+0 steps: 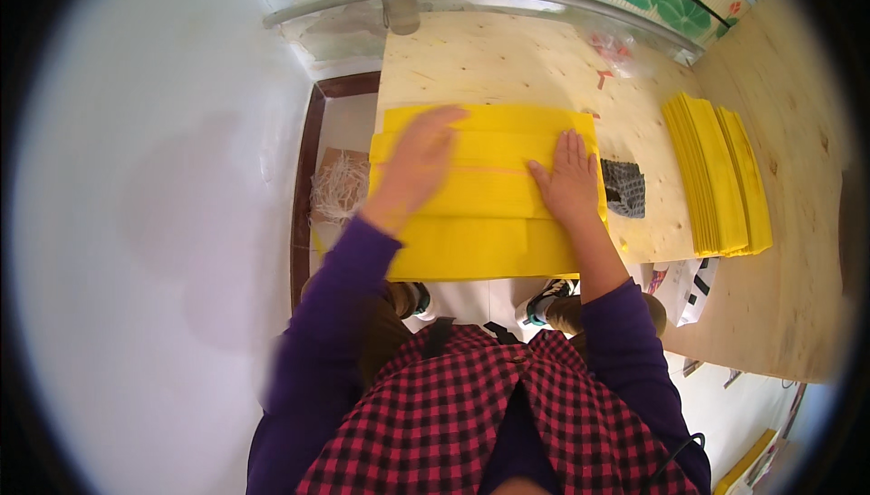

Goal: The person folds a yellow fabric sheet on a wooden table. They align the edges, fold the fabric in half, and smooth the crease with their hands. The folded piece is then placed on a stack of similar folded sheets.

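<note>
Yellow folded fabric (480, 250) lies in wide layers across the near part of the wooden table, its front edge hanging at the table's edge. My right hand (571, 178) rests flat on the right side of the fabric, fingers stretched out and thumb apart. Over the upper left part of the fabric is my left hand (421, 164), somewhat blurred, its fingers extended toward the far right. Nothing shows in its grasp; whether it presses on the fabric is hard to tell. Just right of the fabric sits a dark grey patterned cloth (624, 189).
Two stacks of folded yellow fabric (711, 178) stand at the right of the wooden table (507, 60). A clear bottle (400, 1) and crumpled clear plastic (614, 53) are at the back. Tangled pale threads (341, 189) lie left, beside a white wall (172, 223).
</note>
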`<state>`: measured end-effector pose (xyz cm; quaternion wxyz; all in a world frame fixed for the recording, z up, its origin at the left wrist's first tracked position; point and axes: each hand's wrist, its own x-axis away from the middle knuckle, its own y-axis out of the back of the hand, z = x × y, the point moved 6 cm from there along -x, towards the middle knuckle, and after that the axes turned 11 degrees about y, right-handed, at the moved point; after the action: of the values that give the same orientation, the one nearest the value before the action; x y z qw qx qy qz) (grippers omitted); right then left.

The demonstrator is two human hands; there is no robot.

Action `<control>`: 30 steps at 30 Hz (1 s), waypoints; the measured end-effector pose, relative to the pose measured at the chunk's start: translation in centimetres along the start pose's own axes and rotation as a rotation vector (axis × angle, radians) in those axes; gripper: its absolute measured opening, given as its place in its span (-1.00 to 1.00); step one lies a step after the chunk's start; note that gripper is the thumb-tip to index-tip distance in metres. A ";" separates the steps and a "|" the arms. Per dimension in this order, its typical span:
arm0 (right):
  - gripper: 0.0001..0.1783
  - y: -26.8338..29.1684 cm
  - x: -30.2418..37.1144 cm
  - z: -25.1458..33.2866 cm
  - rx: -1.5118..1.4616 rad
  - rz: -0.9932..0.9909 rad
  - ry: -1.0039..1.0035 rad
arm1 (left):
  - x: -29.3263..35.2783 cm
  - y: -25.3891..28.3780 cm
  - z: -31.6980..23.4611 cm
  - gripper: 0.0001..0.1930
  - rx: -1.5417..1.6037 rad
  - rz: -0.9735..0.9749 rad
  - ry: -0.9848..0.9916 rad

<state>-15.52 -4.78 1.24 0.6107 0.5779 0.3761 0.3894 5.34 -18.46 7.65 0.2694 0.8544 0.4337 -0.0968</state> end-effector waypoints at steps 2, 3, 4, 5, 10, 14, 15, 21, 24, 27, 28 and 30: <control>-0.04 0.1 0.0 0.1 -0.017 -0.005 -0.001 | -0.6 -6.1 -1.4 -0.67 -0.169 0.061 0.012; -0.05 0.1 0.0 0.1 -0.011 0.000 -0.005 | -1.1 -8.6 -1.8 -0.65 -0.272 0.099 0.031; -0.05 0.2 0.0 0.1 -0.024 -0.004 -0.001 | -1.6 -10.6 -1.6 -0.60 -0.346 0.151 0.092; -0.05 0.2 0.0 0.1 -0.030 -0.003 -0.002 | -2.1 -11.9 -1.0 -0.55 -0.412 0.196 0.148; -0.04 -0.1 0.0 -0.1 -0.040 -0.024 0.026 | -0.8 -10.7 2.8 -0.36 -0.762 0.180 0.349; -0.04 -0.4 0.2 -0.4 -0.043 -0.037 0.023 | 0.7 -5.6 5.4 -0.25 -0.849 0.101 0.497; -0.04 -0.3 0.1 -0.4 -0.053 -0.040 0.028 | 0.9 -4.8 5.6 -0.25 -0.858 0.080 0.507; -0.05 1.3 -1.1 3.2 0.017 -0.040 0.062 | 1.3 -3.9 5.8 -0.23 -0.902 0.037 0.536; -0.09 1.6 -2.2 10.1 -0.175 -0.117 0.280 | 1.4 -3.9 5.6 -0.23 -0.942 0.051 0.491; -0.06 1.0 -3.0 12.9 -0.316 -0.049 0.278 | 1.5 -3.8 5.7 -0.23 -0.965 0.093 0.495; -0.05 0.6 -3.1 12.9 -0.348 -0.010 0.252 | 1.3 -3.8 5.6 -0.23 -0.955 0.071 0.485; -0.08 0.5 -2.9 10.7 -0.266 -0.015 0.217 | 1.4 -3.9 5.7 -0.23 -0.949 0.077 0.513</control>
<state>-7.01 -11.87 2.33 0.6405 0.4437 0.3893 0.4912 3.45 -18.75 0.85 0.5146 0.6503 0.4500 0.3313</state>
